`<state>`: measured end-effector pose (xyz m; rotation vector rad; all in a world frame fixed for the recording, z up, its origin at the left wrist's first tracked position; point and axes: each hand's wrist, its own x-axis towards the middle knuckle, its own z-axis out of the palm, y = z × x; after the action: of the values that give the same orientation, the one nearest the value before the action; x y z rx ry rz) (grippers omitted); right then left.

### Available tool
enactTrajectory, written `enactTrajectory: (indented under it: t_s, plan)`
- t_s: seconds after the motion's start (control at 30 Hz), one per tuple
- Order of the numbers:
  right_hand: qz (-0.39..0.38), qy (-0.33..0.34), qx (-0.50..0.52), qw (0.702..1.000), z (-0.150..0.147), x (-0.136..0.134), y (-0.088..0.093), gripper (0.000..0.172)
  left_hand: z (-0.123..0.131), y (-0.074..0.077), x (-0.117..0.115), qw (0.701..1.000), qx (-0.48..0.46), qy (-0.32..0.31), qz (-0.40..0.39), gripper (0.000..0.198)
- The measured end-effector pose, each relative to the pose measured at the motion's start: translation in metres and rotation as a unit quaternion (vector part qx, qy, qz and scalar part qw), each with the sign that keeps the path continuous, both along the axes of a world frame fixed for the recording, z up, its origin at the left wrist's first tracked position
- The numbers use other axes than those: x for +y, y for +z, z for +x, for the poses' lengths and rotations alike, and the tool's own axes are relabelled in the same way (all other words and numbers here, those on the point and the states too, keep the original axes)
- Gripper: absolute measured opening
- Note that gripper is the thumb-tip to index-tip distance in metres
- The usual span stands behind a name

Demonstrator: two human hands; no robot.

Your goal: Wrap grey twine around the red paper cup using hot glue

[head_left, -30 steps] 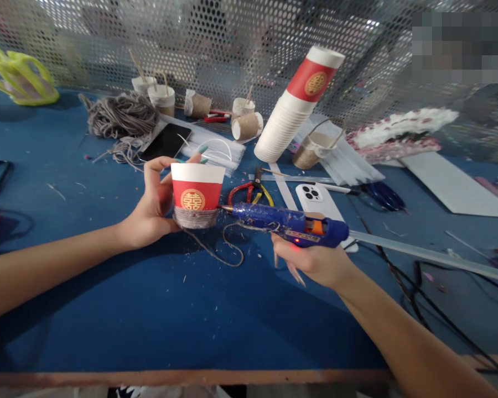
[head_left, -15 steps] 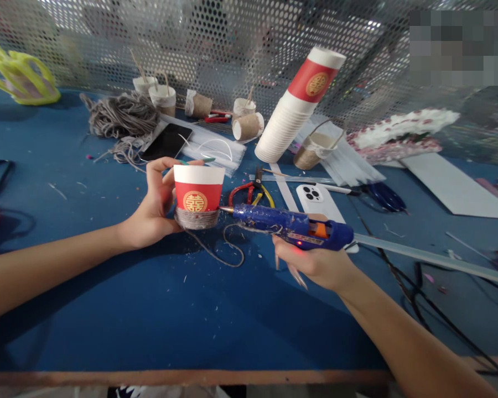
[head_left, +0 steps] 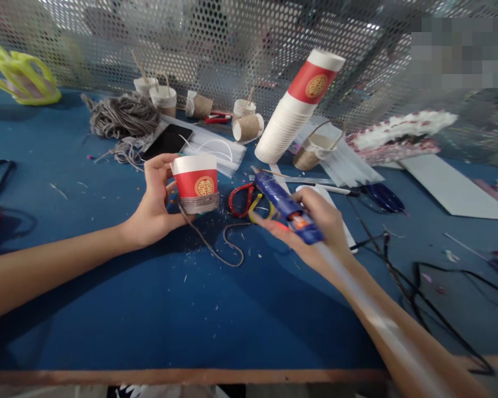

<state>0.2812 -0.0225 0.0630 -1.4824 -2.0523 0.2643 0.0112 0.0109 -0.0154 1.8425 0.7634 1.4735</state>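
My left hand [head_left: 155,202] grips a red and white paper cup [head_left: 196,179] by its left side, thumb under the base and fingers near the rim. Grey cord [head_left: 200,203] is wound round the cup's lower part, and a loose end [head_left: 222,258] trails onto the blue table. My right hand [head_left: 311,229] is closed round a blue hot glue gun [head_left: 280,198], slightly blurred, with its nozzle pointing up and away from the cup. A long clear glue stick [head_left: 357,293] sticks out of its back. Pliers with red and yellow handles [head_left: 241,200] lie between the hands, partly behind the gun.
A leaning stack of paper cups [head_left: 284,124] stands at the back. Nearby are cord-wrapped small buckets [head_left: 313,152], a grey yarn bundle [head_left: 122,115] and a black phone [head_left: 168,142]. A white phone [head_left: 347,229] lies beneath my right hand; black cable [head_left: 402,282] runs at right.
The glue gun has swung away from the cup, its nozzle now pointing up the table. My left hand has turned the cup and tilted it slightly.
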Motion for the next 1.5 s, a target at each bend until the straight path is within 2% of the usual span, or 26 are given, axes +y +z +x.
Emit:
enactTrajectory:
  t_s: [0.07, 0.13, 0.23, 0.33, 0.37, 0.43, 0.5, 0.6, 0.7, 0.77, 0.83, 0.93, 0.97, 1.03, 1.17, 1.27, 1.43, 1.5]
  plan:
    - [0.051, 0.008, -0.115, 0.992, 0.007, 0.010, -0.007, 0.041, 0.001, -0.001, 0.000, 1.000, 0.003, 0.016, 0.021, 0.079]
    - [0.034, 0.033, -0.190, 0.981, 0.015, 0.020, -0.014, 0.047, 0.001, -0.001, -0.001, 0.998, 0.013, 0.034, 0.054, 0.083]
    - [0.000, 0.078, -0.199, 0.977, 0.030, 0.031, -0.016, 0.064, 0.001, 0.000, -0.003, 0.989, 0.055, 0.051, 0.125, 0.088]
    - [-0.044, 0.117, -0.189, 0.974, 0.048, 0.035, -0.005, 0.078, 0.000, 0.003, -0.007, 0.979, 0.090, 0.067, 0.173, 0.090]
    - [-0.062, 0.119, -0.192, 0.972, 0.054, 0.034, 0.001, 0.076, 0.001, 0.004, -0.008, 0.977, 0.094, 0.074, 0.176, 0.091]
    - [-0.098, 0.101, -0.192, 0.971, 0.060, 0.028, 0.014, 0.061, 0.002, 0.006, -0.010, 0.976, 0.100, 0.082, 0.173, 0.090]
    - [-0.098, 0.078, -0.145, 0.982, 0.053, 0.018, 0.024, 0.051, 0.003, 0.008, -0.012, 0.975, 0.108, 0.091, 0.173, 0.087]
    - [-0.113, 0.064, 0.029, 0.991, 0.017, -0.005, 0.026, 0.027, 0.005, 0.010, -0.014, 0.962, 0.125, 0.124, 0.210, 0.082]
    - [-0.202, 0.097, 0.109, 0.968, -0.027, -0.027, 0.011, 0.031, 0.005, 0.013, -0.015, 0.945, 0.150, 0.163, 0.240, 0.080]
    - [-0.264, 0.125, 0.149, 0.945, -0.047, -0.037, -0.002, 0.040, 0.005, 0.015, -0.016, 0.935, 0.170, 0.179, 0.254, 0.080]
    - [-0.380, 0.157, 0.240, 0.879, -0.057, -0.043, -0.013, 0.050, 0.005, 0.017, -0.017, 0.928, 0.184, 0.191, 0.261, 0.080]
    - [-0.490, 0.193, 0.351, 0.774, -0.061, -0.044, -0.024, 0.052, 0.006, 0.018, -0.018, 0.930, 0.187, 0.197, 0.248, 0.078]
    - [-0.509, 0.197, 0.372, 0.751, -0.062, -0.042, -0.025, 0.052, 0.006, 0.018, -0.018, 0.931, 0.183, 0.194, 0.250, 0.078]
    - [-0.534, 0.194, 0.386, 0.727, -0.063, -0.040, -0.025, 0.049, 0.007, 0.017, -0.017, 0.932, 0.176, 0.187, 0.258, 0.077]
    - [-0.550, 0.206, 0.362, 0.724, -0.062, -0.038, -0.014, 0.028, 0.007, 0.015, -0.016, 0.934, 0.177, 0.183, 0.251, 0.079]
    - [-0.520, 0.222, 0.386, 0.729, -0.056, -0.036, -0.005, 0.031, 0.008, 0.016, -0.017, 0.937, 0.186, 0.178, 0.235, 0.079]
    - [-0.448, 0.192, 0.366, 0.792, -0.039, -0.030, -0.001, 0.030, 0.007, 0.018, -0.019, 0.938, 0.219, 0.156, 0.221, 0.074]
    - [-0.424, 0.185, 0.365, 0.808, -0.036, -0.029, 0.000, 0.031, 0.007, 0.018, -0.021, 0.937, 0.240, 0.143, 0.210, 0.075]
